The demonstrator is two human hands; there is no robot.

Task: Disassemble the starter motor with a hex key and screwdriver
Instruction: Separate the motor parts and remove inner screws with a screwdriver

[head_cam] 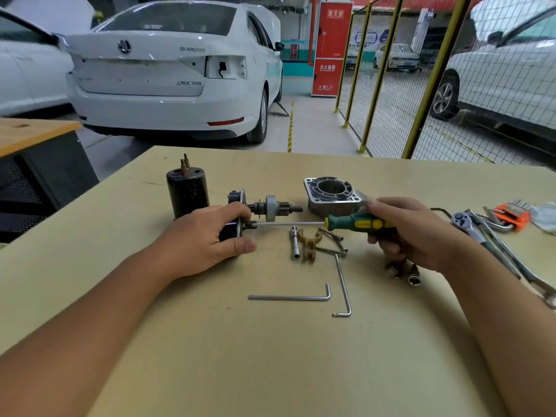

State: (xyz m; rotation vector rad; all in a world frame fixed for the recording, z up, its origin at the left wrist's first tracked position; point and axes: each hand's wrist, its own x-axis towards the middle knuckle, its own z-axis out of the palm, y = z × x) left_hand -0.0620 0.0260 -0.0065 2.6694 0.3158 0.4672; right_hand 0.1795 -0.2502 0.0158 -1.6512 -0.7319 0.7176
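Head view: two hex keys [290, 297], one screwdriver [355, 221].

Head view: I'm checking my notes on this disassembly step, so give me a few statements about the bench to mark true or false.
1. The right hand holds the green-and-yellow-handled screwdriver. True.
2. The screwdriver's tip points at the black motor part under the left hand. True.
3. Both silver L-shaped hex keys are in the left hand. False: they lie loose on the tan wooden tabletop.
4. The black cylindrical motor casing lies on its side. False: it stands upright.
5. The square aluminium end housing sits beyond the screwdriver. True.
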